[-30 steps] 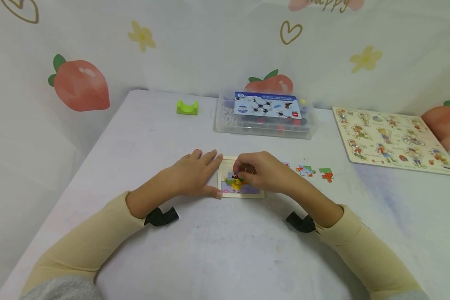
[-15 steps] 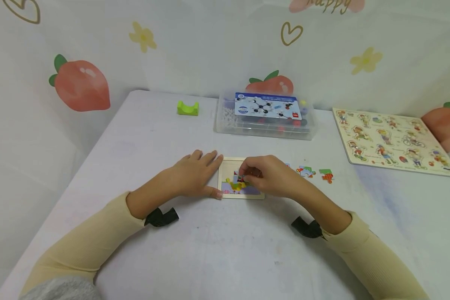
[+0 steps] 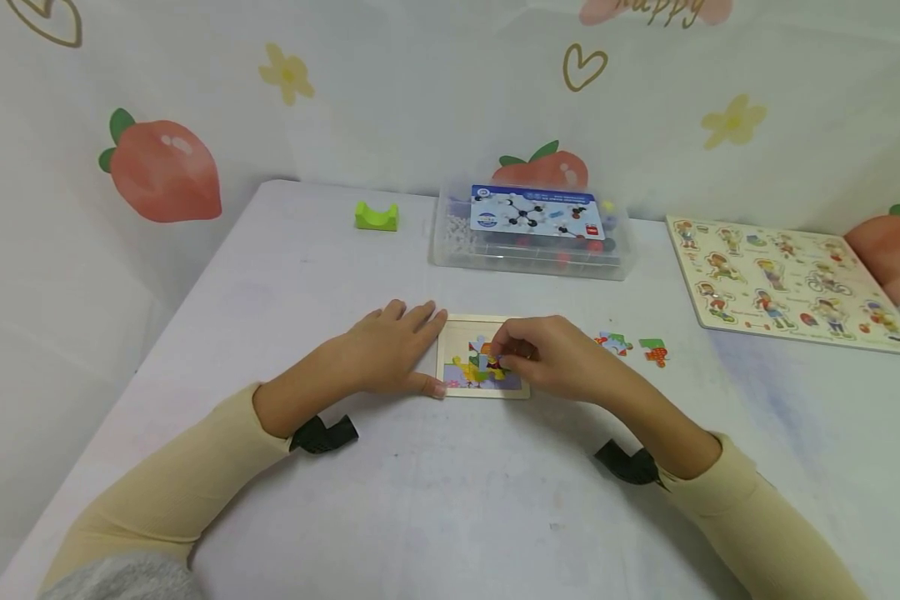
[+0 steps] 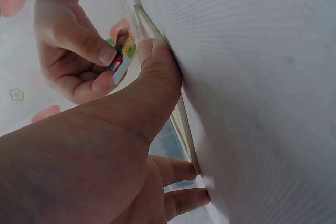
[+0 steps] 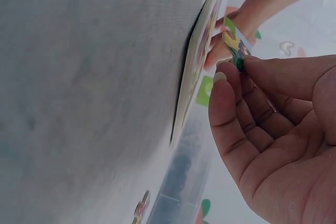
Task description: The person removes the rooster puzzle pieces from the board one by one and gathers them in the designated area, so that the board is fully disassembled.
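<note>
A small wooden puzzle tray (image 3: 482, 318) with a pale frame lies flat on the table, its lower part filled with purple and yellow picture pieces. My left hand (image 3: 390, 350) rests at the tray's left edge with its fingers spread, the thumb by the lower left corner. Over the tray's right side, my right hand (image 3: 558, 357) pinches a colourful jigsaw piece (image 5: 235, 43) between thumb and fingers. In the right wrist view that piece is held tilted above the tray. In the left wrist view the left thumb (image 4: 157, 69) touches the tray's rim.
Loose jigsaw pieces (image 3: 654, 352) lie to the right of the right hand. Behind the tray stands a clear plastic case (image 3: 528, 258) with a blue label. A green block (image 3: 377, 217) sits back left, and a wooden figure board (image 3: 795, 283) lies back right.
My right hand has shifted right across the tray, keeping hold of the jigsaw piece, whose visible side has changed. My left hand has stayed at the tray's left edge.
</note>
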A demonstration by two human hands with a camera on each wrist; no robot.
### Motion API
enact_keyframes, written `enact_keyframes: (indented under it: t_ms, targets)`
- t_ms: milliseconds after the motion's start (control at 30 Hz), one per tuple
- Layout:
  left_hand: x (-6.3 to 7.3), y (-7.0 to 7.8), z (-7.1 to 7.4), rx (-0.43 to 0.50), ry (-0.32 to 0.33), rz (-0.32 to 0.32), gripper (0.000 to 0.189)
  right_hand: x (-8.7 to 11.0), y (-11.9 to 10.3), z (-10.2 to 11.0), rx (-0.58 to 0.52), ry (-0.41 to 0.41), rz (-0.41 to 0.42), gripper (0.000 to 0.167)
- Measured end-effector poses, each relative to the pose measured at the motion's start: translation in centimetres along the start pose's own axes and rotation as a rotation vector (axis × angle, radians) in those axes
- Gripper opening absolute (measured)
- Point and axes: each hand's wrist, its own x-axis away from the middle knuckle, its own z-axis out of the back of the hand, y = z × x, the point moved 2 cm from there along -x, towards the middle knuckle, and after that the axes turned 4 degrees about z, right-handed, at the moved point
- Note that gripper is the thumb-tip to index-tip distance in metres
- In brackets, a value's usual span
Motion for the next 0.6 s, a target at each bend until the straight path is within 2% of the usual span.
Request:
enact_keyframes:
  t_ms: [600]
  targets:
    - [0.0, 0.1, 0.0, -0.007, -0.006, 0.001, 0.106, 1.9, 1.0, 0.6, -0.016, 0.001, -0.062, 0.012]
